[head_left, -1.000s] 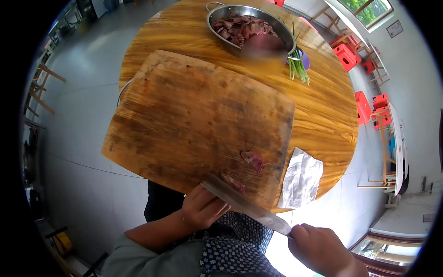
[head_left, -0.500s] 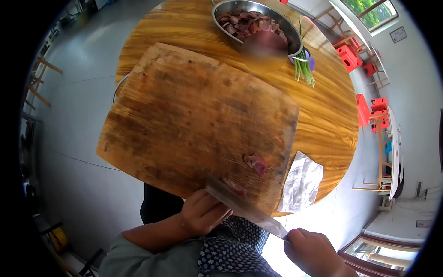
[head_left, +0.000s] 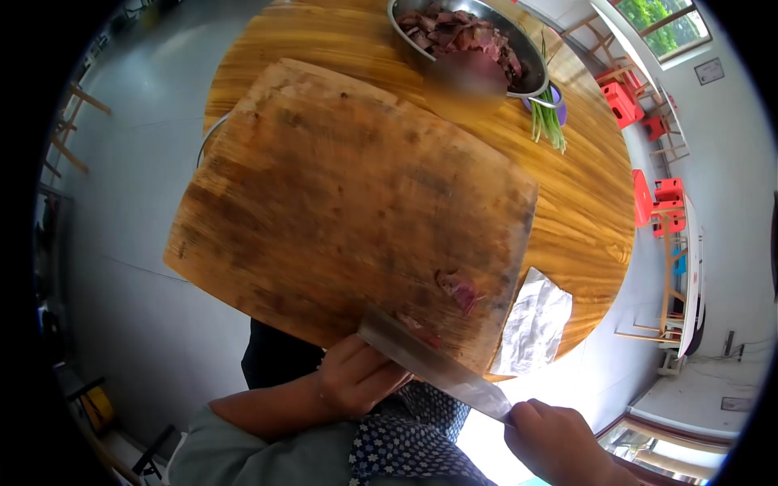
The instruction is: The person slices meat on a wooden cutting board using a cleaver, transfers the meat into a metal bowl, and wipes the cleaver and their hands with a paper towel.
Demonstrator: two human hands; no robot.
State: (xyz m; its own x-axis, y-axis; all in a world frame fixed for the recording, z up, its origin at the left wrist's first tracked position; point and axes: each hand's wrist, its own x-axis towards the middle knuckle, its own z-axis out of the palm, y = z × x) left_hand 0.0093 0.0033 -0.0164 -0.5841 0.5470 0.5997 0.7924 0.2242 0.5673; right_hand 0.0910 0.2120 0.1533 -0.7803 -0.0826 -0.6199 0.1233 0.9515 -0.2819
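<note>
A worn wooden chopping board (head_left: pixel 348 186) is set across a round wooden table (head_left: pixel 587 223), its near edge met by the left hand (head_left: pixel 361 377), whose fingers are bent beside the blade; whether anything is gripped under them cannot be told. A broad cleaver (head_left: pixel 433 364) is held slantwise over the board's near edge, with a strip of meat (head_left: pixel 421 330) seen just beyond the blade and a reddish meat piece (head_left: pixel 459 292) laid farther in, on the board's right part. Beyond the board, sliced meat (head_left: pixel 462 34) is heaped in a metal pan (head_left: pixel 531 57). A crumpled white sheet (head_left: pixel 533 324) is spread beside the board. The cleaver's handle is gripped in the closed right hand (head_left: pixel 555 437). Spring onions (head_left: pixel 549 125) are placed by the pan, against a purple bowl (head_left: pixel 561 113).
</note>
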